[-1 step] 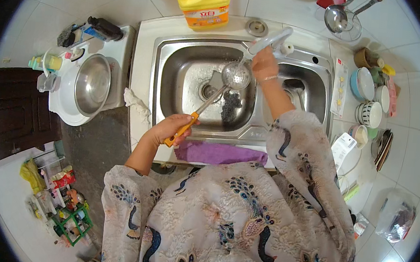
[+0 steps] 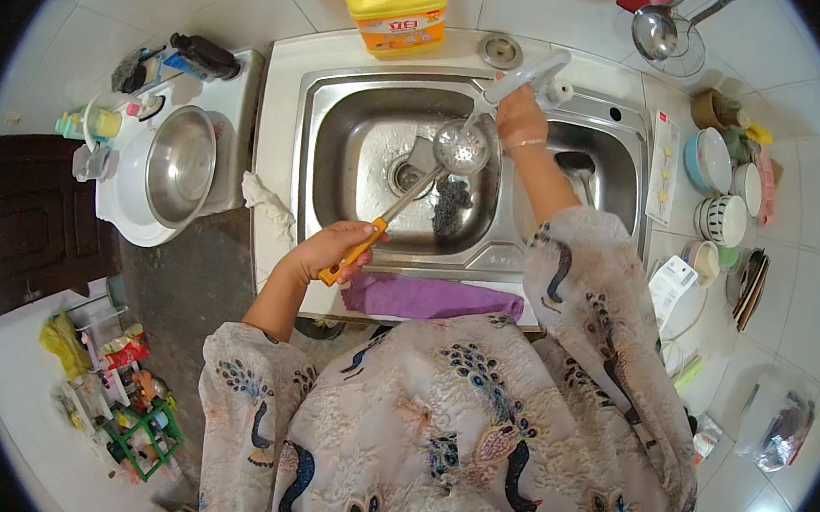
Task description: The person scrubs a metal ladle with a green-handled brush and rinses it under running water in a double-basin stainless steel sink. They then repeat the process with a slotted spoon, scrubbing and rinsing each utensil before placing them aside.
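My left hand point(image 2: 340, 250) is wrapped round the orange handle of a slotted ladle point(image 2: 462, 147). The ladle reaches up and to the right, its perforated metal bowl over the left basin of the steel sink point(image 2: 342, 138). Water from the faucet point(image 2: 533, 75) runs down onto that bowl. My right hand point(image 2: 521, 119) is closed round the faucet's pale spout, fingers partly hidden behind it. A dark scouring pad point(image 2: 451, 208) lies on the basin floor, right of the drain point(image 2: 408, 176).
A purple cloth point(image 2: 431, 299) lies along the sink's front edge. Behind the sink stands a yellow jug point(image 2: 397, 11). In the right basin sits a dark-headed utensil point(image 2: 579, 165). Bowls point(image 2: 722, 223) line the right counter; a metal basin point(image 2: 181, 166) rests at left.
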`<state>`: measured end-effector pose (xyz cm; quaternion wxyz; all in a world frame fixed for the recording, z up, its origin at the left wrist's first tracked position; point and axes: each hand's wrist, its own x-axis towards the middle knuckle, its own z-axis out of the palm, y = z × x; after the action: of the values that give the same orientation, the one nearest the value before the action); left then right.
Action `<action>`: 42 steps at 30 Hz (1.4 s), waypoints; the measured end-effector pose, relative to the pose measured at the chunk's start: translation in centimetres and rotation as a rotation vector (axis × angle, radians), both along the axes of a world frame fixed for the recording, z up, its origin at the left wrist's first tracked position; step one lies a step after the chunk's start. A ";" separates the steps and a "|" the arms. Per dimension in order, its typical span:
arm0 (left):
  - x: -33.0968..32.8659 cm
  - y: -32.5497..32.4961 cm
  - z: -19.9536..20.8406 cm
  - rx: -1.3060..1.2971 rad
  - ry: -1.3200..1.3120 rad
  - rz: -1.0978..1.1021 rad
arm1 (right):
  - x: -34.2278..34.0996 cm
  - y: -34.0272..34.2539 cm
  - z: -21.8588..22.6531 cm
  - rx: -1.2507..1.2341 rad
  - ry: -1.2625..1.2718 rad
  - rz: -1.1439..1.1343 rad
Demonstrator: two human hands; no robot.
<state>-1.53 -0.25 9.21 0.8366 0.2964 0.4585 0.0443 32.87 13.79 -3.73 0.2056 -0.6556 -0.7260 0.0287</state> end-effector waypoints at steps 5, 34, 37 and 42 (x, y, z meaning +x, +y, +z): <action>0.3 -0.3 1.1 0.441 0.441 -0.231 | 1.6 2.4 -0.6 -0.094 -0.031 -0.060; 0.2 -3.2 -1.5 1.439 0.492 -0.282 | 0.5 -13.2 10.0 -0.279 0.034 0.031; 3.7 -2.5 -2.6 1.431 0.462 -0.361 | 2.7 -15.4 10.2 -0.434 0.049 -0.218; 7.9 -1.2 3.6 1.592 0.340 -0.314 | 7.0 -18.1 15.1 0.263 0.278 -0.230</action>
<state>6.33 -1.43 12.80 0.2922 0.8633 0.3636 0.1928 39.85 -4.32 11.33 0.3892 -0.6914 -0.6087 0.0001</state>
